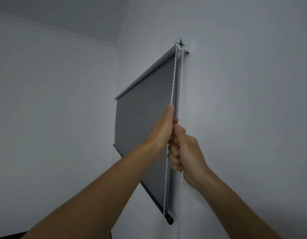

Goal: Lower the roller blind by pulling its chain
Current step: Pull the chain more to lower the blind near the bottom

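Observation:
A grey roller blind (144, 118) hangs on the wall at the room's corner, its dark bottom bar (169, 219) well below my hands. A white bead chain (173, 78) runs in two strands down from the metal bracket (182, 45) at the top right of the blind. My right hand (187, 150) is closed in a fist around the wall-side strand. My left hand (164, 130) is raised just above and left of it, with fingers at the chain; its grip is hidden from me. The front strand hangs down past my hands to the bottom bar.
A plain white wall (244, 109) runs on the right, close behind the chain. Another white wall (54, 100) is on the left, with a ceiling cornice (63, 33) above. A dark edge (9, 236) shows at the bottom left corner.

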Motion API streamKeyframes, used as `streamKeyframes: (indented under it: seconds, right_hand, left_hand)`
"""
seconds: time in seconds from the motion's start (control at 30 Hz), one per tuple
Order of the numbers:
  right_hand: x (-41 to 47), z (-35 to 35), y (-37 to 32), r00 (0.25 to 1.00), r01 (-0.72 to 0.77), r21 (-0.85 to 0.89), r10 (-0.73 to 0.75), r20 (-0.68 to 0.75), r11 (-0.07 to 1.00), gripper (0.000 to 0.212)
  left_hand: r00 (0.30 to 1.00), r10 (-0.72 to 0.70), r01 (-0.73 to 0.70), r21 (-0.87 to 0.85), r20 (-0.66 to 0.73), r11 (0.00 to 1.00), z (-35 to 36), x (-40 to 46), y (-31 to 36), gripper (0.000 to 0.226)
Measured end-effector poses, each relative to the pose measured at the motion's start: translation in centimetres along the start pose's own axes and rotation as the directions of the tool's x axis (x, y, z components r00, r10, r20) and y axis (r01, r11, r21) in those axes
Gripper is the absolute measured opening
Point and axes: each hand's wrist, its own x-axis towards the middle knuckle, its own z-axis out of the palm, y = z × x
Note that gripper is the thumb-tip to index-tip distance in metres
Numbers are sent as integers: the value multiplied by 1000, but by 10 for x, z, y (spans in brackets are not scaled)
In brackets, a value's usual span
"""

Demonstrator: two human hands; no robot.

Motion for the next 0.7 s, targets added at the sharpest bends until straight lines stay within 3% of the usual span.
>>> streamKeyframes:
  seconds: [0.13,0.2,0.33,0.47,0.6,0.7]
  right_hand:
    - [-15,-2,15,993,-50,-13,51,110,999,53]
    - [-16,-7,17,983,-74,-34,79,168,997,54]
    - [-7,-22,7,980,-94,-109,111,164,990,47]
    - [11,-34,-7,988,-72,58,63,143,996,45]
    - [35,-40,-32,983,-137,239,102,151,961,49]
    - [48,-39,-52,978,-183,334,137,158,924,46]
  left_hand:
    - [983,-112,136,-169,144,976,7,7,26,54]
    - [977,-151,180,-213,148,960,11,7,30,47]
    - [998,-50,55,-211,29,976,19,5,27,42]
    - [998,61,-65,-141,-30,988,28,-6,21,44]
    - [982,181,-171,152,-55,974,38,-22,-3,49]
    - [960,280,-273,234,2,933,40,-36,-29,56]
